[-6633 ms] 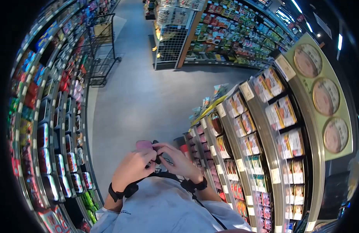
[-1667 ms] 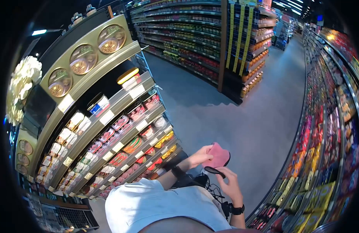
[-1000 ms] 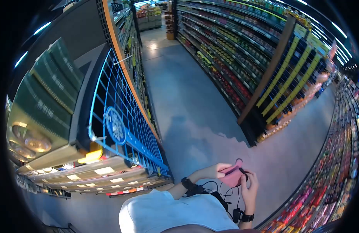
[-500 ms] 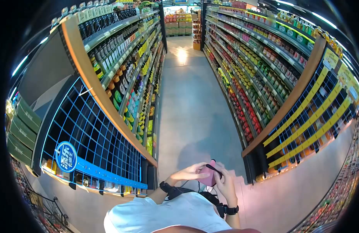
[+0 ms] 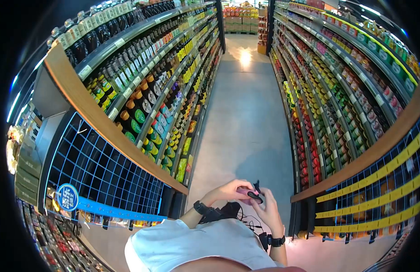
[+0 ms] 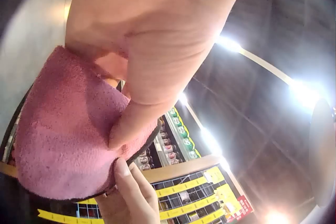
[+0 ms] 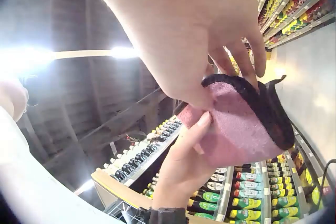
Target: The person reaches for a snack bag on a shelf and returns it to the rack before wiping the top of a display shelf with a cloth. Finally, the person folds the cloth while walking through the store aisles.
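A pink fuzzy cloth piece with black edging (image 5: 246,192) is held between both hands in front of the waist. My left hand (image 5: 232,190) pinches it from the left, the thumb lying on the pink surface (image 6: 68,134) in the left wrist view. From the other side my right hand (image 5: 268,209) pinches its edge between thumb and fingers, close to the left fingertips. In the right wrist view the cloth (image 7: 236,124) looks folded or curved, its black border (image 7: 270,108) facing away from the left hand.
Bottle shelves (image 5: 142,77) run along the left of an aisle and jar shelves (image 5: 328,90) along the right, with grey floor (image 5: 239,113) between. Blue wire mesh (image 5: 101,158) covers the near left shelf end; yellow strips (image 5: 368,195) hang on the right one.
The view has turned from other shelves to face straight down this aisle. Both hands have stayed on the pink cloth while its angle changed, and it now looks more bunched between the fingers.
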Demonstrator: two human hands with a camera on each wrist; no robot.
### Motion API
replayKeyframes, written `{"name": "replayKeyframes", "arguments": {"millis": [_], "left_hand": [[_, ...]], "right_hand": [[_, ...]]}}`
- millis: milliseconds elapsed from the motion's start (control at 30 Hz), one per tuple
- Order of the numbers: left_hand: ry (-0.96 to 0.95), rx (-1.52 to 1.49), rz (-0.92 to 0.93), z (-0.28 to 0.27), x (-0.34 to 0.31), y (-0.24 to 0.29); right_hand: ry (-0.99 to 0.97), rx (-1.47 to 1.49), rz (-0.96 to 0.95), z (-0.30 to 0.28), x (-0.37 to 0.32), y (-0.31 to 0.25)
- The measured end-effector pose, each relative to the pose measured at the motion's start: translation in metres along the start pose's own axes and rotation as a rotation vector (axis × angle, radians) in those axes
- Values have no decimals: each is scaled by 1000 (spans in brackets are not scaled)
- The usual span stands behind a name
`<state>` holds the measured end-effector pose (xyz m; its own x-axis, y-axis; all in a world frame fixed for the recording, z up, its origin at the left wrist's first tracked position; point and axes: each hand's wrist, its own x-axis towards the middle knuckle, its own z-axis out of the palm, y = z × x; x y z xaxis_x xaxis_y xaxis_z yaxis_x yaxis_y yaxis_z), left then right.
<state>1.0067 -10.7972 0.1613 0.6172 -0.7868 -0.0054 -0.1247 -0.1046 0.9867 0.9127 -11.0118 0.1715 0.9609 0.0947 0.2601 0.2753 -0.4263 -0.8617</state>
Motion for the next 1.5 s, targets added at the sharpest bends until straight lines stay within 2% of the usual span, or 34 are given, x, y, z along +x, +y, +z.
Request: {"name": "replayKeyframes", "arguments": {"millis": [100, 267, 367, 467, 700, 767, 833, 933, 1067, 1200, 1300, 1500], "left_hand": [[9, 66, 139, -40, 40, -12], [30, -4, 12, -121, 101, -52], [115, -23, 71, -180, 126, -43], [142, -36, -3, -232, 148, -46], [299, -183, -41, -306, 198, -84], [286, -56, -128, -325, 213, -95], [304, 8, -200, -345, 230, -87], [458, 162, -117, -357, 272, -124], [583, 68, -131, -396, 347, -101], [682, -4, -139, -422, 425, -84], [686, 45, -122, -440, 485, -66], [606, 0, -114, -475, 584, -67]], "right_hand": [[36, -53, 8, 3, 55, 24], [-133, -121, 42, 3, 167, 49], [-210, -135, 45, 11, 244, 56], [-330, -180, 3, 17, 312, 52], [-280, -194, 16, 26, 417, 92], [-261, -165, -2, 24, 445, 122], [-263, -165, -9, 14, 480, 139], [-274, -119, -39, -5, 533, 179], [-253, -52, -76, -35, 605, 248], [-423, -72, -118, -82, 680, 271], [-479, -31, -104, -116, 726, 287], [-429, -5, -60, -154, 789, 338]]}}
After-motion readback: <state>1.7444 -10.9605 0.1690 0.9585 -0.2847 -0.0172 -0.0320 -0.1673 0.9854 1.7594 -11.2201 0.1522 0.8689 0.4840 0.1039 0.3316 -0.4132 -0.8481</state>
